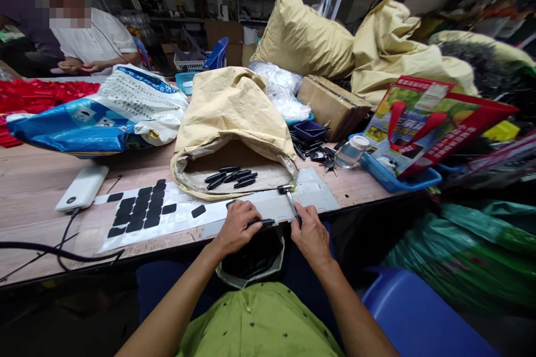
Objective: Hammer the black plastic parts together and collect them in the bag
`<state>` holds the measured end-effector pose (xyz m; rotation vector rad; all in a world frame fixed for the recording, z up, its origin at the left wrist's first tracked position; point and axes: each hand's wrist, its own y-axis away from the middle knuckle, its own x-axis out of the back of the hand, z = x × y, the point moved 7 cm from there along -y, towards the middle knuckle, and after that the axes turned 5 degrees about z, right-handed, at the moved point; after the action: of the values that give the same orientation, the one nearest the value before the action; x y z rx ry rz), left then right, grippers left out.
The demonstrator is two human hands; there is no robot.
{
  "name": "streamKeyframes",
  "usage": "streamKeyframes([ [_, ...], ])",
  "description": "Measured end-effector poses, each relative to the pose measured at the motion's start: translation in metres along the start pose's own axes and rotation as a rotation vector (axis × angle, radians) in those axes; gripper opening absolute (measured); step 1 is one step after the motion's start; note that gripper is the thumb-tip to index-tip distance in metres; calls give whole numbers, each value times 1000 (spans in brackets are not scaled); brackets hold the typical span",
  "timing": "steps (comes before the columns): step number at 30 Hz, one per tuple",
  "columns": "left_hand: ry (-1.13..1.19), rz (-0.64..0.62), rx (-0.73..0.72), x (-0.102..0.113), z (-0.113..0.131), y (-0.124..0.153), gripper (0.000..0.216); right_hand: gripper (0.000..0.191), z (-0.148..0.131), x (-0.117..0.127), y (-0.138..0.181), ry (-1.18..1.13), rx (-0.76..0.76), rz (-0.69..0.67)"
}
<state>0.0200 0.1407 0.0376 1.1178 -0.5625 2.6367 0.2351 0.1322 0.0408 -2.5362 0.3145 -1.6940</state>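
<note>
My left hand [239, 227] is closed around one end of a black pen-like tube [263, 223] at the table's front edge. My right hand [310, 234] grips the dark handle of a small hammer [288, 194], whose head is raised near a grey plate [312, 195]. Just beyond both hands lies a cream cloth sack [234, 106], its mouth facing me, with several similar black tubes [232, 175] inside the opening. Left of it, a white sheet [176, 206] carries rows of black rounded squares [140, 209]. Below my hands an open bag [251, 259] holds dark items I cannot make out.
A white power bank [82, 188] with a cable sits at left, before a blue-and-white sack [125, 111]. At right are keys [330, 164], a clear jar [352, 152] and a blue tray [393, 175] with a printed bag. Across the table sits another person [94, 39].
</note>
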Motion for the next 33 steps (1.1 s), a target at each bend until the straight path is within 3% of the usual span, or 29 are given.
streamKeyframes([
  [5,-38,2,-25,5,12,10,19,45,-1,-1,1,-7,4,9],
  [11,-281,306,149,38,-19,-31,23,46,1,-3,2,-7,13,15],
  [13,-376,343,208,43,-33,-46,22,46,2,-3,3,-3,18,22],
  [17,-456,281,256,39,-52,-63,19,46,2,-3,3,9,24,30],
  [22,-461,274,315,37,-62,-64,18,46,1,-2,3,16,36,33],
  [27,-385,284,227,32,-47,-53,15,45,2,-4,3,6,39,38],
  [31,-235,162,64,12,-27,-40,14,45,3,-5,2,-16,37,34],
  [33,-182,143,57,7,-25,-34,16,45,3,-5,3,-37,31,33],
])
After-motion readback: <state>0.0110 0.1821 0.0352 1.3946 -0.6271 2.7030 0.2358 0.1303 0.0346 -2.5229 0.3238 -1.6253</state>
